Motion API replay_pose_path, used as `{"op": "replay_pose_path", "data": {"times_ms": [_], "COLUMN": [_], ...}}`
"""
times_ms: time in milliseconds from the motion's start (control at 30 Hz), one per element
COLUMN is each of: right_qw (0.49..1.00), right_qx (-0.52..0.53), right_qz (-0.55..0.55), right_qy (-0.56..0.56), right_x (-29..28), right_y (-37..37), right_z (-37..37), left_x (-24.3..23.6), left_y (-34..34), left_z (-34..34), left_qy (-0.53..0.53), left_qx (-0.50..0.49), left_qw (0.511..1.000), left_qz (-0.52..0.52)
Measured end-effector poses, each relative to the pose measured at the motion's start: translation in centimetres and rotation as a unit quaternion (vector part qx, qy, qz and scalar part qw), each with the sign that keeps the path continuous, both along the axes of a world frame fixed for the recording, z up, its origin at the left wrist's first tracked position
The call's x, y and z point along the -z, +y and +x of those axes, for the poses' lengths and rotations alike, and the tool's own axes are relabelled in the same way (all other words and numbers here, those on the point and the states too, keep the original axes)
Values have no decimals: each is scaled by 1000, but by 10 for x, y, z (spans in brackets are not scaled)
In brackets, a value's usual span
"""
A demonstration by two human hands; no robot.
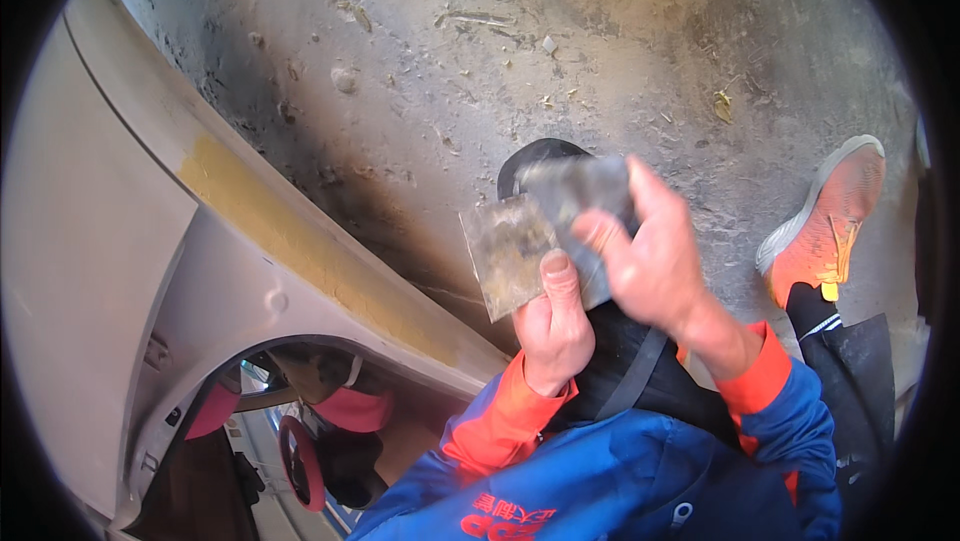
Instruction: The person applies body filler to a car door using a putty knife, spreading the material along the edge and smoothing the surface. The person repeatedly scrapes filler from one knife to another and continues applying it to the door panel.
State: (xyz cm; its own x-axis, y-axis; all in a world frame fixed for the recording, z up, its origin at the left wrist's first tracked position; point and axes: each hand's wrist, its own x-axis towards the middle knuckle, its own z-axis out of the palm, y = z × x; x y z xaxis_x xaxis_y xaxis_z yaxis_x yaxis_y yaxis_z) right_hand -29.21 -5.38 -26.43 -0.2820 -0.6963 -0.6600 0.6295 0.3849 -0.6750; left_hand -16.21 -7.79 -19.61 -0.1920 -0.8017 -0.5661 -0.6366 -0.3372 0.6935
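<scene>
My left hand (555,336) grips a square, flat putty plate (505,251) with brown and grey stains, thumb pressed on its face near a corner. In my right hand (655,256) is a thin grey scraper blade (582,186), pinched between thumb and fingers. The blade overlaps the right side of the plate and is smeared by motion; I cannot tell whether it touches the plate's face. To the left, a pale car body (300,291) carries a long band of yellowish filler (265,221) along its side.
An opening in the car body at lower left shows a red-rimmed steering wheel (302,463) and pink seat parts (355,411). Rough concrete floor (640,51) with scattered chips lies beyond my hands. My orange shoe (825,226) rests on it at right.
</scene>
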Motion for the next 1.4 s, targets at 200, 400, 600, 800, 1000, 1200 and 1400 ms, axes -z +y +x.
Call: {"op": "replay_pose_path", "data": {"times_ms": [200,400,600,800,1000,1200,1400], "right_qw": [995,998,995,998,998,987,957], "right_qx": [79,-12,23,-22,-44,-120,-266], "right_qz": [59,60,25,-19,-8,-80,-117], "right_qy": [3,21,92,51,-50,-71,-25], "right_x": [16,11,3,-8,11,-36,-90], "right_y": [0,0,-7,-1,12,-25,-39], "right_z": [-12,-2,4,25,17,-2,-8], "left_x": [-2,2,-1,-7,-21,-70,-120], "left_y": [-4,-9,-17,-20,-16,-36,-35], "left_z": [-1,6,11,22,35,36,44], "left_qy": [-50,-28,28,8,12,291,375], "left_qx": [29,66,44,-15,46,-192,-229], "left_qw": [998,996,991,990,991,876,840], "left_qz": [33,59,122,143,127,334,319]}}
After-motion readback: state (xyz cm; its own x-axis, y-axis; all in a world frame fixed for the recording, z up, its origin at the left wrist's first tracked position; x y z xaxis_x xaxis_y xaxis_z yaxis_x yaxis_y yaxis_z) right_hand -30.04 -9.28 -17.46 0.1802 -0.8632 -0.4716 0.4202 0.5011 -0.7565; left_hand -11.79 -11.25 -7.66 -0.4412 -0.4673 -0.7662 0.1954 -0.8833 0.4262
